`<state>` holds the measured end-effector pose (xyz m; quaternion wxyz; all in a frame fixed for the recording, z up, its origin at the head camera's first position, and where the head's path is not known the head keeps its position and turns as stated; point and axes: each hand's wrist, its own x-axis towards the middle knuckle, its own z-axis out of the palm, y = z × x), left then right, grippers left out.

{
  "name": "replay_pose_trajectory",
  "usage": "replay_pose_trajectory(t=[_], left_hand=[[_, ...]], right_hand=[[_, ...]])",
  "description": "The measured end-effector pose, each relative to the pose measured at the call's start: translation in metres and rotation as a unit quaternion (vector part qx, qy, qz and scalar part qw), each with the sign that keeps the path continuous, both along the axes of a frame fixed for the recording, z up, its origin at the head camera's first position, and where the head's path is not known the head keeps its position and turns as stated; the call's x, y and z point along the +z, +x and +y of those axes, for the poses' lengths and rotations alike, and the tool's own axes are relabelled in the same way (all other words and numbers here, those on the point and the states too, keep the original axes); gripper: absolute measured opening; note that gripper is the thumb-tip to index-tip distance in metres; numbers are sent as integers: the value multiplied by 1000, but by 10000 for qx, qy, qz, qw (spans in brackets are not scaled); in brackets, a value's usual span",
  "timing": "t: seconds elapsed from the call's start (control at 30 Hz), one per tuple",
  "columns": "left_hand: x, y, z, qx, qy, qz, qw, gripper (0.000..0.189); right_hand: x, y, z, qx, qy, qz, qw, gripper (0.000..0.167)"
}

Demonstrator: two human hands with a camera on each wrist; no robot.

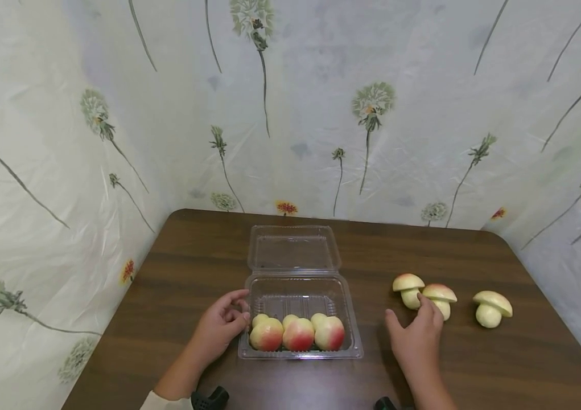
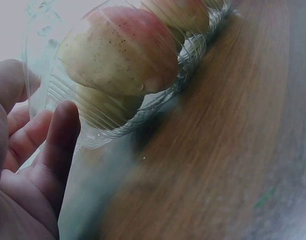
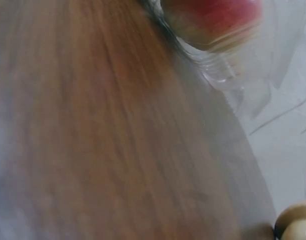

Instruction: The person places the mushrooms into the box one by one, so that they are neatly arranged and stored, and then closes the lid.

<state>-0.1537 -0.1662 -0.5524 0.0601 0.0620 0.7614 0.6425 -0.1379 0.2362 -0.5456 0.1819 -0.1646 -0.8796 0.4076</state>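
A clear plastic box [image 1: 354, 341] with its lid [image 1: 292, 247] folded back holds three mushroom-shaped pieces [image 1: 299, 335], pale yellow with red blush, in a row along its near side. My left hand [image 1: 218, 324] is at the box's left wall, its thumb and forefinger spread and touching the rim. Over on the right, my right hand [image 1: 415, 339] has thumb and fingers apart. Its fingertips overlap the middle loose mushroom-shaped piece [image 1: 440, 295] in the head view; contact cannot be told. Another piece [image 1: 408, 283] stands against that one at its left.
A third loose mushroom-shaped piece [image 1: 491, 308] stands apart, farther right on the dark wooden table [image 1: 198, 239]. Behind and beside the table hangs a pale sheet [image 1: 305, 102] with dandelion prints. Black wrist gear [image 1: 210, 398] shows at the bottom edge.
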Motion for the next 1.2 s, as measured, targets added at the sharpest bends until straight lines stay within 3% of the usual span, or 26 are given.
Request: replay_pose_trajectory(t=[0.7, 1.2], left_hand=[[4, 1, 2, -46, 182, 51, 9998, 49], [2, 0, 1, 5, 27, -42, 10000, 47]], right_hand=[[3, -9, 13, -50, -116, -469, 9988, 83], [-1, -16, 22, 93, -63, -720, 9973, 81]])
